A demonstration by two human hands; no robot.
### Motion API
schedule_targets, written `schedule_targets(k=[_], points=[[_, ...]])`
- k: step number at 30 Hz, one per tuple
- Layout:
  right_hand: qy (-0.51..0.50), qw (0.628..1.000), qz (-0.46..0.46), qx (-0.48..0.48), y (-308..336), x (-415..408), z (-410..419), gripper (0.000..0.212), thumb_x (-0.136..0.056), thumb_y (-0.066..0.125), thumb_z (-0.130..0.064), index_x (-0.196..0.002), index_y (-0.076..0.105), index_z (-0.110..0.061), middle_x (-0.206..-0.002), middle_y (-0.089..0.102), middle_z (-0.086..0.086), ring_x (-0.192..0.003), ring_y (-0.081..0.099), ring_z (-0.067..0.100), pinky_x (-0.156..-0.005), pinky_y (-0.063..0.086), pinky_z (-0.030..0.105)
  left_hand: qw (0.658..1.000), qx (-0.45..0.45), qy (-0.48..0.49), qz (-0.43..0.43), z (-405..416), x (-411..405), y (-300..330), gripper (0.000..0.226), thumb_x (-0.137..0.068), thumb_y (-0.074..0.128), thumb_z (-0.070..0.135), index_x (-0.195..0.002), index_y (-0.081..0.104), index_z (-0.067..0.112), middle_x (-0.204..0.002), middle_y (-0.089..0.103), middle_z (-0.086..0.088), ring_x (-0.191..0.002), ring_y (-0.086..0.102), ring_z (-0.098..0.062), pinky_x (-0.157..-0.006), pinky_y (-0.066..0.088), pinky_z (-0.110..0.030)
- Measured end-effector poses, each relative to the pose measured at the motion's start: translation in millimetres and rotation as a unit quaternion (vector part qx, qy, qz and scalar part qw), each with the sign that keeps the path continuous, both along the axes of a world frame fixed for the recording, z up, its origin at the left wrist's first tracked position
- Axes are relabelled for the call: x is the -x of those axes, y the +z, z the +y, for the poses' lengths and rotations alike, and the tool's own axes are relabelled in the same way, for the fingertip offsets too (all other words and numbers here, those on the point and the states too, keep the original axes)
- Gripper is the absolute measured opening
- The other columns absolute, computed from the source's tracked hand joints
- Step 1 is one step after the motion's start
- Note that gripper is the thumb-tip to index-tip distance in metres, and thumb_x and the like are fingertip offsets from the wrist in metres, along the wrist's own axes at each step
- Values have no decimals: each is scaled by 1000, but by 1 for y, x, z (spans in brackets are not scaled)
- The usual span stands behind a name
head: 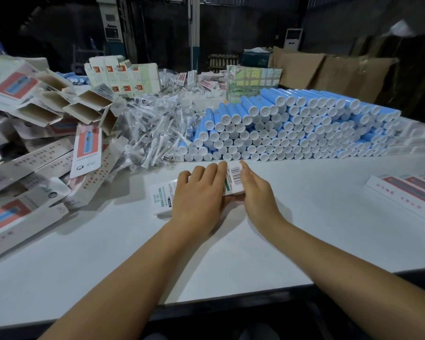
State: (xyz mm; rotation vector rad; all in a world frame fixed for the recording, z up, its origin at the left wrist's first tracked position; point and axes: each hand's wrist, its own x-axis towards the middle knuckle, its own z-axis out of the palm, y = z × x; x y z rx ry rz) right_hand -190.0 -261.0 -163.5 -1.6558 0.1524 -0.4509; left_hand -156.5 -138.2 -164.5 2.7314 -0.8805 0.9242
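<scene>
A white printed carton (163,196) with green lettering and a barcode lies on the white table (304,241) in front of me. My left hand (196,195) lies over its middle, fingers laid across it and reaching the far edge. My right hand (257,190) presses against the carton's right end, fingers straight beside the barcode, thumb tucked under the near edge. The part of the carton beneath both hands is hidden.
A big stack of blue tubes with white caps (292,128) fills the table behind the carton. Bagged white brush heads (155,133) lie left of it. Open empty cartons (47,123) pile up at the left. Finished boxes (407,192) lie at the right edge.
</scene>
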Motion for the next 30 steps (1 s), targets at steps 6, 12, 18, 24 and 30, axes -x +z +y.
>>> schedule_targets(k=[6,12,18,24,30], points=[[66,980,0,-189,3,4,-10,35,-101,40,-10,-132,53,-5,-119,63,18,-102,63,23,-79,56,30,1000,12,-7,-1,0,3,0,71,-84,63,51,-136,47,6,-121,59,-6,-101,56,-30,-83,42,-44],[66,977,-15,-200,3,6,-11,36,-99,39,-4,-134,51,-3,-111,67,15,-98,65,21,-80,56,33,999,31,-19,-37,2,6,0,69,-82,66,47,-133,51,3,-121,61,-9,-99,59,-31,-79,46,-43],[59,968,-16,-241,1,4,-14,32,-98,39,-4,-117,63,-12,-101,71,10,-92,68,22,-73,56,34,996,27,-31,-80,4,5,-4,71,-78,70,47,-130,54,2,-117,63,-10,-95,60,-31,-77,47,-41],[18,971,-34,-237,0,3,-12,34,-94,42,-1,-99,69,-21,-87,74,4,-79,70,17,-63,57,31,995,22,-42,-91,0,7,-6,70,-77,73,45,-129,55,1,-116,63,-10,-94,60,-32,-75,48,-41],[-53,989,-77,-114,-8,4,-6,37,-98,40,-6,-118,60,-30,-85,72,-11,-78,68,4,-64,53,20,992,40,-47,-107,-5,10,-5,69,-76,73,44,-126,57,-1,-113,65,-13,-90,62,-32,-73,48,-40]])
